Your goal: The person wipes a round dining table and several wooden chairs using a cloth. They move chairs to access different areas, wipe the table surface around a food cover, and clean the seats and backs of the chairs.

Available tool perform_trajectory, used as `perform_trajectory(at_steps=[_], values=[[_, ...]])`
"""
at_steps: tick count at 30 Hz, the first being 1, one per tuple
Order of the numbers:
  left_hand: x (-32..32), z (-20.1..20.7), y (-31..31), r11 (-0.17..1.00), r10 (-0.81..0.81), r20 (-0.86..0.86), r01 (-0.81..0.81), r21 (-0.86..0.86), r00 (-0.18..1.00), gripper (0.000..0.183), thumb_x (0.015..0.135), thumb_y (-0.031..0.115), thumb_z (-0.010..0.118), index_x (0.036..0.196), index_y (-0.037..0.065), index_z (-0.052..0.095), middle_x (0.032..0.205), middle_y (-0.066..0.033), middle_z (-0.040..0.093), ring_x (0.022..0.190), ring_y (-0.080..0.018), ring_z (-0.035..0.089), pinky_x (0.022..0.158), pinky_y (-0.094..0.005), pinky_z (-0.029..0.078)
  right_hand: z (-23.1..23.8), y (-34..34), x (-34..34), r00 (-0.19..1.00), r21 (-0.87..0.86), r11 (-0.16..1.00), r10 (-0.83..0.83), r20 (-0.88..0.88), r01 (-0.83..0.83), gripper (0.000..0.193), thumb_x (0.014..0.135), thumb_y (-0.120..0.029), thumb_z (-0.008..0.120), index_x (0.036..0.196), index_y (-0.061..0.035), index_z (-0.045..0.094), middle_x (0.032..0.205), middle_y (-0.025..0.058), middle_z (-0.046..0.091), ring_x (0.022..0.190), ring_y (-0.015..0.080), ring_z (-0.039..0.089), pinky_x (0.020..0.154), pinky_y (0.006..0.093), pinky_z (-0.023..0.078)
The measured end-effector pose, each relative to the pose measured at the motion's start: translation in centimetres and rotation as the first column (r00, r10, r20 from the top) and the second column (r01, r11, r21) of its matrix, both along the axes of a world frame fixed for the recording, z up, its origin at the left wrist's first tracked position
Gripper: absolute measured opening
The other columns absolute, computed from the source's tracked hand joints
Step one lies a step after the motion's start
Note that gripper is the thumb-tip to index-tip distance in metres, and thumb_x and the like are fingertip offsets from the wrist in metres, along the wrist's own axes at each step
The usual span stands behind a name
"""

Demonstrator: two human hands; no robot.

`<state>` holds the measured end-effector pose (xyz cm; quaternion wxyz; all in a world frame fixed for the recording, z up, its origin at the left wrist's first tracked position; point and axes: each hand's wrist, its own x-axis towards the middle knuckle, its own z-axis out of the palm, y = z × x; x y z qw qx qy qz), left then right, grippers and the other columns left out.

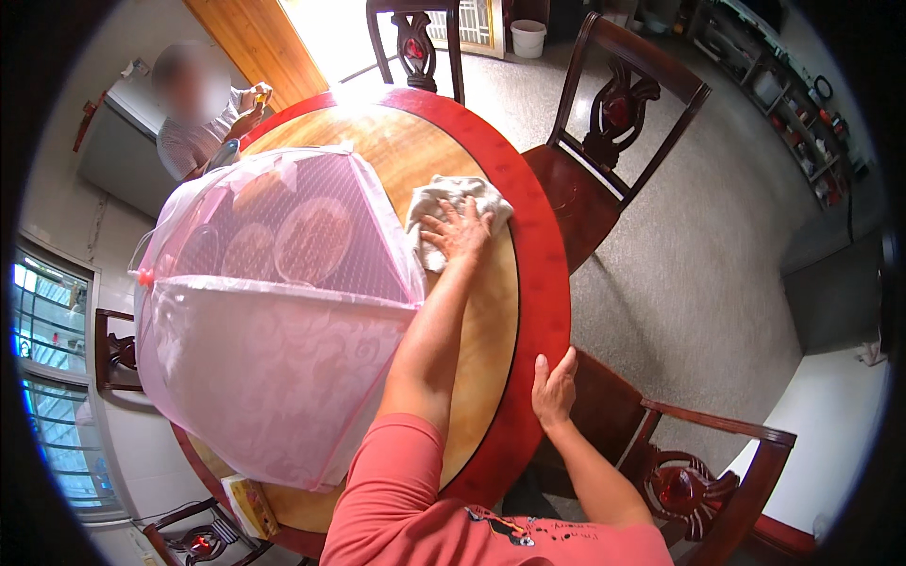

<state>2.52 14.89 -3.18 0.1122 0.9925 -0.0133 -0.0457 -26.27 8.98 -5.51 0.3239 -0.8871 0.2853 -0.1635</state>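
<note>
i'm seeing the left hand [460, 233] lying spread, palm down, on a crumpled off-white fabric cloth [442, 191]; it's pressing more than grasping, by my judgement. the cloth is sitting toward the right edge of the round wooden table with a glossy red rim [540, 283], just beside a pink, domed mesh-and-lace food cover [274, 377]. the left forearm is passing close by the cover's right corner, so a leftward sweep could be snagging the hem and dragging it across the round dishes [314, 241] underneath. too wide a rightward push could be sending the cloth over the edge. the right hand [555, 389] is resting empty, fingers loosely parted, by the near-right edge; i'm not managing to tell whether it's touching.
</note>
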Motion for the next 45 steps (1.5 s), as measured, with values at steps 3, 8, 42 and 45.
perform_trajectory(at_steps=[3,8,42,45], values=[[4.8,-0.2,-0.2,0.984,0.174,-0.016,-0.174,-0.043,0.985,0.061,0.087,0.060,0.034,0.139,0.031,0.030,0.150,-0.0163,0.011,0.129,-0.0573,0.005,0.098,-0.0710,0.006,0.2,0.0,-0.2,1.000,0.056,0.998,0.011,0.017,-0.012,0.064,0.089,-0.035,0.050,0.126,0.0112,0.027,0.111,0.0306,0.045,0.094,0.0447,0.052,0.078,0.0455,0.046],[5.1,0.8,-5.0,1.000,0.002,0.083,-0.001,-0.021,0.997,0.054,0.085,0.058,0.038,0.134,0.037,0.038,0.149,-0.0162,0.013,0.131,-0.0548,0.006,0.099,-0.0692,0.005,0.0,0.0,-0.4,0.999,0.072,0.997,0.029,-0.013,-0.028,0.066,0.088,-0.036,0.052,0.127,0.0110,0.025,0.115,0.0305,0.043,0.097,0.0456,0.052,0.078,0.0453,0.047],[-39.6,2.3,16.7,0.760,-0.627,0.111,0.637,-0.127,0.771,0.041,0.083,0.042,0.052,0.122,0.028,0.054,0.140,-0.0154,0.034,0.129,-0.0416,0.026,0.096,-0.0604,0.025,0.2,1.0,-1.4,0.882,-0.299,0.947,0.240,0.405,-0.120,0.058,0.074,-0.020,0.060,0.122,0.0039,0.039,0.122,0.0226,0.044,0.115,0.0379,0.042,0.099,0.0472,0.032],[-37.5,0.3,18.3,0.635,-0.447,0.102,0.396,-0.663,0.888,0.029,0.085,0.033,0.053,0.107,0.016,0.063,0.109,-0.0150,0.057,0.101,-0.0324,0.054,0.079,-0.0462,0.044,3.8,5.8,-4.1,0.806,-0.278,0.913,0.396,0.440,-0.298,0.055,0.075,-0.020,0.058,0.121,0.0039,0.040,0.122,0.0227,0.044,0.116,0.0389,0.041,0.101,0.0466,0.029]])
